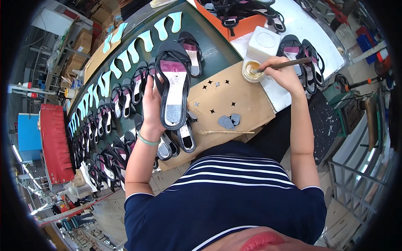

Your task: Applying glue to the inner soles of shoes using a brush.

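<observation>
My left hand (152, 104) is closed around the side of a black strappy sandal (173, 90), holding it up with the insole facing me. Its insole is white, with a purple patch toward the strap and a grey patch at the heel. My right hand (284, 77) grips a brush (295, 62) by its dark wooden handle. The brush's lower end is in an open glass jar (253, 78) holding a yellowish, glue-like substance. A sheet of brown cardboard (251, 100) lies below the jar, with small black star-shaped cutouts (212, 111) and grey pieces (226, 121) on it.
Rows of black sandals (125, 98) and pale blue-edged strips (132, 51) cover the green table (209, 90) on the left. A white container (264, 42) stands behind the jar. More sandals (310, 62) lie at right. A thin stick (226, 132) rests near the cardboard's front edge.
</observation>
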{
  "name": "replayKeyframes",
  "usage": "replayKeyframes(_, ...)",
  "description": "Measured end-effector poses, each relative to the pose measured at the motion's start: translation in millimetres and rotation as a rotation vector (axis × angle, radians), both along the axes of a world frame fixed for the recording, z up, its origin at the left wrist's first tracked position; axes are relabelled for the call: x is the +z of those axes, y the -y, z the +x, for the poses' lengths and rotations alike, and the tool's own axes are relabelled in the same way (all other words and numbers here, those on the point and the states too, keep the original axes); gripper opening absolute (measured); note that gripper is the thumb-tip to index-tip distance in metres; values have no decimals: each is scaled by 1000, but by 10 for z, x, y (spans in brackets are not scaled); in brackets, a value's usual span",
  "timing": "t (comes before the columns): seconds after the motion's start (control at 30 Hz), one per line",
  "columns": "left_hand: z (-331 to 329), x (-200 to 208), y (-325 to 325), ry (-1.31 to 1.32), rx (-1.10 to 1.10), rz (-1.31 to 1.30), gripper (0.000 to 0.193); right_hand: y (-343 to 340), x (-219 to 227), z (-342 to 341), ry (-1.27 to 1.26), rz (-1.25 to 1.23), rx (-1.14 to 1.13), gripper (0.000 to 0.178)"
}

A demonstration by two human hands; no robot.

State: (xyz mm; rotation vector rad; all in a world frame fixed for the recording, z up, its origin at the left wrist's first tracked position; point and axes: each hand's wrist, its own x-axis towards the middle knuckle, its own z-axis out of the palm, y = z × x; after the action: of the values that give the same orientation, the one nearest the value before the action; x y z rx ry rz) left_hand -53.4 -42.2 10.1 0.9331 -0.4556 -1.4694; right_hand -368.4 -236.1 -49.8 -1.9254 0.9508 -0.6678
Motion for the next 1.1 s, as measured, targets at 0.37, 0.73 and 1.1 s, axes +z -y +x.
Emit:
replayKeyframes(0.37, 4, -68, -167, -45, 152, -55, 65, -414, 489, -133, 553, 288, 99, 16)
replayKeyframes(0.73, -96, -133, -206, -59, 147, -110, 62, -1231, 880, 858, 575, -203, 374, 22)
replayKeyframes(1.1, -203, -89, -204, -194, 230, -92, 67, -1169, 586, 1579, 576, -650, 179, 20)
